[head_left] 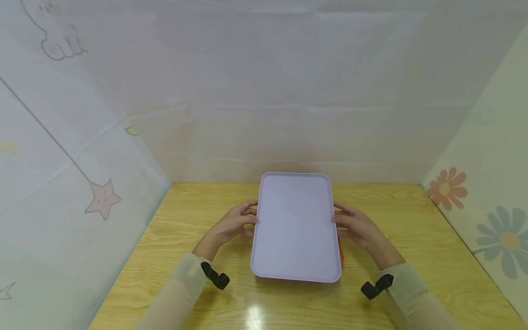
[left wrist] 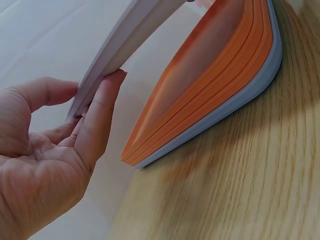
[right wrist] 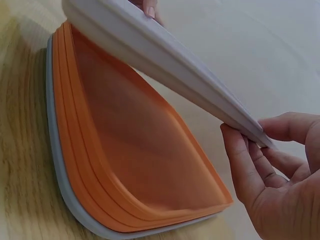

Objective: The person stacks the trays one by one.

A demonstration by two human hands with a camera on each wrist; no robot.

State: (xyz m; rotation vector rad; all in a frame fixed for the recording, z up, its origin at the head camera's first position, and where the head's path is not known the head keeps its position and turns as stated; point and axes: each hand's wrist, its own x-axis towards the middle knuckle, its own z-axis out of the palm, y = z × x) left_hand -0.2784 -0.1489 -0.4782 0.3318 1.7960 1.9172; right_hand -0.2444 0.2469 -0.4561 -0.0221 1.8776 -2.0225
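Observation:
A pale lavender tray is held by its two long sides, raised over a stack of trays. My left hand pinches its left edge, thumb on the upper side and fingers beneath. On the opposite edge, my right hand pinches the rim the same way. In the right wrist view the lavender tray slants above the orange trays, with a gap between them. Several orange rims lie nested on a grey-blue tray at the bottom. From the head view, only an orange sliver shows beside the lavender tray.
The stack stands on a wood-grain table. A pale cloth wall rises at the table's back, with printed cloth sides showing a pink star on the left and flowers on the right. Black wrist mounts sit on both sleeves.

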